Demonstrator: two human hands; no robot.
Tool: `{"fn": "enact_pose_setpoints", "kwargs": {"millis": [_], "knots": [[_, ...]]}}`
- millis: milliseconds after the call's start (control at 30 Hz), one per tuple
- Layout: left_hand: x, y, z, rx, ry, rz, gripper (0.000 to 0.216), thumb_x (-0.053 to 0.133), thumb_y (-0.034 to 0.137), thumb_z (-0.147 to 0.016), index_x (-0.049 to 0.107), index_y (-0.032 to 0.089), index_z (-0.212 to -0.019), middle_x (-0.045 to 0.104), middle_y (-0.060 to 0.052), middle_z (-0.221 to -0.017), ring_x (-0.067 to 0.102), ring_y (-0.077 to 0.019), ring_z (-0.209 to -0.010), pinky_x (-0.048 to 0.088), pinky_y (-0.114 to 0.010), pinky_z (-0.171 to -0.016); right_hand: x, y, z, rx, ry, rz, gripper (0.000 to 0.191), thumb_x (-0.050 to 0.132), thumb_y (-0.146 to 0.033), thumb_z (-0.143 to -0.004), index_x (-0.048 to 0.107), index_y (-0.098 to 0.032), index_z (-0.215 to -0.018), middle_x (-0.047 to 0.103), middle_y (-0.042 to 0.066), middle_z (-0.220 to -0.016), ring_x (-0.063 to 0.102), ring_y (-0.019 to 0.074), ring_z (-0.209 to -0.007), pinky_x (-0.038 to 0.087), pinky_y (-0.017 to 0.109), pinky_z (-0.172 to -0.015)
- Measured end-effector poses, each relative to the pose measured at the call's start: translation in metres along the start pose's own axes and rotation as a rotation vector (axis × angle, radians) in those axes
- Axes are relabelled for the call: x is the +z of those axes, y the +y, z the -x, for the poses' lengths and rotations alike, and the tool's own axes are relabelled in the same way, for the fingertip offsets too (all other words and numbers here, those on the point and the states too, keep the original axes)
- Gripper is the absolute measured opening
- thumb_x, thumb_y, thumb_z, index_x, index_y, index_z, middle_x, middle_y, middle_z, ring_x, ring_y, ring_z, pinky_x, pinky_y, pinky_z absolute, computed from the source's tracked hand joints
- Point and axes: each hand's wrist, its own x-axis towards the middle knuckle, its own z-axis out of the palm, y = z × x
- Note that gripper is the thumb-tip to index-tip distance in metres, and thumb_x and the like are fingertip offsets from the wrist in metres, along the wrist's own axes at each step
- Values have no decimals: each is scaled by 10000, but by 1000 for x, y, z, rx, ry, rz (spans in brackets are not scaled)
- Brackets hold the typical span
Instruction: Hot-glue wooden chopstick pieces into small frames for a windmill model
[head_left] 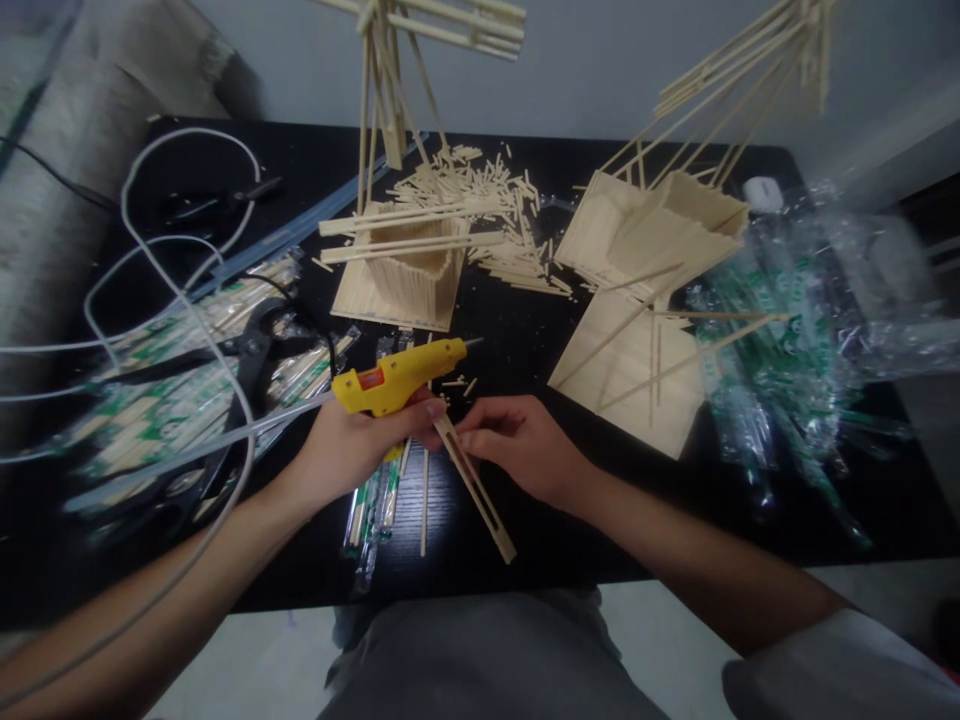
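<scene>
My left hand [352,440] is wrapped round a yellow hot glue gun [405,375], its nozzle pointing right. The thumb and fingertips of that hand also rest at the upper end of a narrow frame of wooden sticks [484,495]. My right hand [529,445] is closed, with thumb and forefinger pinching the frame's side near the same end. The frame slants down to the right over the black table. Its lower end is free, and a slot runs between its long sticks. Some fingertips are hidden behind the frame.
A stick-built model [412,270] stands behind the gun, and another [667,230] at the back right. Cut stick pieces [480,190] lie between them. Wrapped chopsticks [180,390], pliers [259,360] and a white cable [187,300] are left; plastic wrappers [780,350] right.
</scene>
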Motion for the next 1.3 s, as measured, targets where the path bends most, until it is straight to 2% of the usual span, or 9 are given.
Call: {"fn": "enact_pose_setpoints", "kwargs": {"millis": [233,367,667,733,867,1000,1167,1300], "knots": [[-2,1,-2,6,7,-39,232,834,407,-827,768,214,-715,788,-34,-641,762,-186,-646,619,-262,-664,1,-1,3,32,-28,-36,168,770,-334,-889,793,-183,-818,750,5,-722,670,146,-660,545,292,-681],[-2,0,0,-17,2,-42,206,836,395,-824,766,220,-741,790,-25,-658,766,-193,-654,635,-276,-678,2,2,2,-3,-14,-12,152,820,-311,-849,750,-192,-785,714,-19,-682,633,133,-623,515,274,-636],[3,7,2,21,-19,-84,217,793,367,-836,734,218,-690,775,-26,-648,764,-204,-657,643,-297,-687,-1,3,1,-42,-14,34,75,764,-233,-800,738,-195,-741,717,-20,-660,626,134,-607,505,265,-628],[2,6,2,25,12,-65,218,807,366,-830,735,214,-691,772,-21,-640,745,-190,-631,620,-281,-657,1,4,1,-56,9,62,62,731,-199,-776,748,-200,-716,729,-17,-663,638,139,-615,515,267,-636],[-6,2,-2,43,156,-4,211,851,362,-825,749,204,-729,773,-7,-639,708,-149,-609,552,-234,-618,3,5,3,-58,95,97,123,677,-167,-755,770,-206,-684,764,-2,-694,680,153,-639,554,272,-652],[-11,-1,-4,26,164,43,211,868,370,-834,764,197,-775,777,-3,-640,705,-135,-609,545,-223,-635,2,0,3,-11,93,33,182,629,-156,-782,791,-205,-717,757,-2,-685,694,151,-625,586,274,-650],[-9,1,-4,27,107,-13,215,852,370,-830,768,197,-733,775,-20,-630,707,-148,-611,545,-235,-612,2,0,2,-73,57,-10,80,777,-262,-862,830,-203,-865,799,16,-795,720,154,-706,610,287,-702],[-5,4,-4,27,82,-46,220,841,376,-808,742,223,-684,763,-19,-602,718,-181,-589,579,-275,-607,4,6,3,-168,90,40,162,886,-348,-858,820,-214,-920,816,35,-889,751,175,-790,627,301,-732]]}}
